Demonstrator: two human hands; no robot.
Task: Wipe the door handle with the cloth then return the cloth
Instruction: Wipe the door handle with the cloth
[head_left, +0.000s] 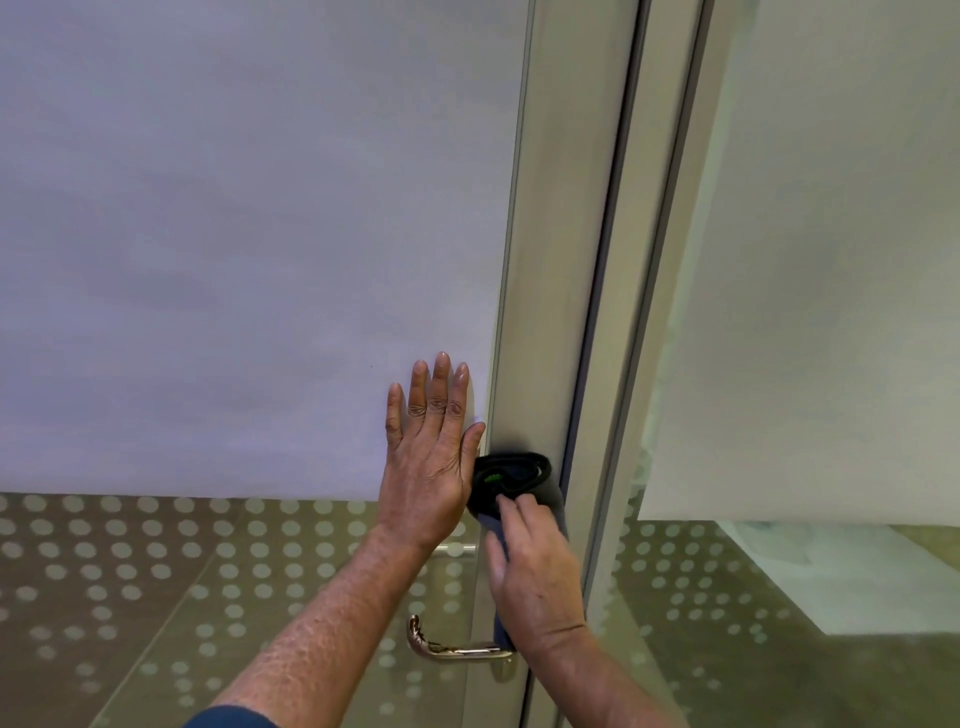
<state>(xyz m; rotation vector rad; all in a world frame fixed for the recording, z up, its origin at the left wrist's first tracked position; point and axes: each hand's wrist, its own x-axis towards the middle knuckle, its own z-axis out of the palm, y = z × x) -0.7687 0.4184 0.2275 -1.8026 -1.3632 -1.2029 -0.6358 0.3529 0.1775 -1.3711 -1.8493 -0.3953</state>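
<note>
My left hand (428, 457) lies flat and open against the glass door, fingers spread upward, just left of the metal frame. In my right hand (535, 571) is a dark cloth (511, 475), bunched up and pressed against the door frame (540, 312) above the handle. A small green patch shows in the cloth's folds. The shiny metal door handle (447, 647) sticks out to the left, below both hands, and nothing touches it. Part of the cloth hangs down behind my right wrist toward the handle's base.
The door glass is covered by a white blind (234, 234) above and a dotted frosted band (156, 571) below. A second glass panel (831, 260) with its own blind stands to the right of the frame.
</note>
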